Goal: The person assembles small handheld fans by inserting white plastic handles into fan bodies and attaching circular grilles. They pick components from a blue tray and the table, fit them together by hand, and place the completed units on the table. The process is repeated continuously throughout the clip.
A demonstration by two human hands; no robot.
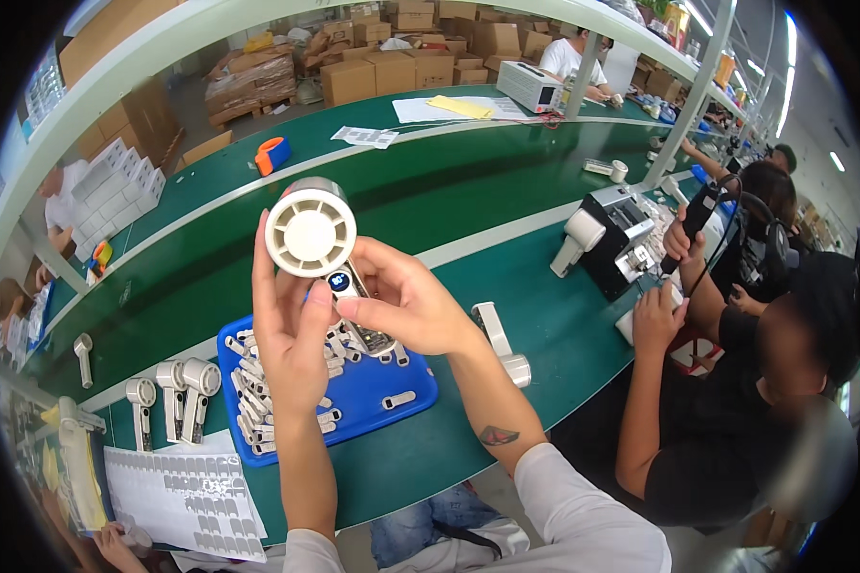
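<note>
Stacked cardboard boxes [370, 81] are filling the background beyond a green workbench [554, 392]. The left hand [293, 339] and the right hand [413, 298] are both grasping a white handheld fan [311, 234], holding it above a blue tray [363, 406] of small white parts [251, 390]; three more handheld fans [201, 377] are resting to the tray's left.
</note>
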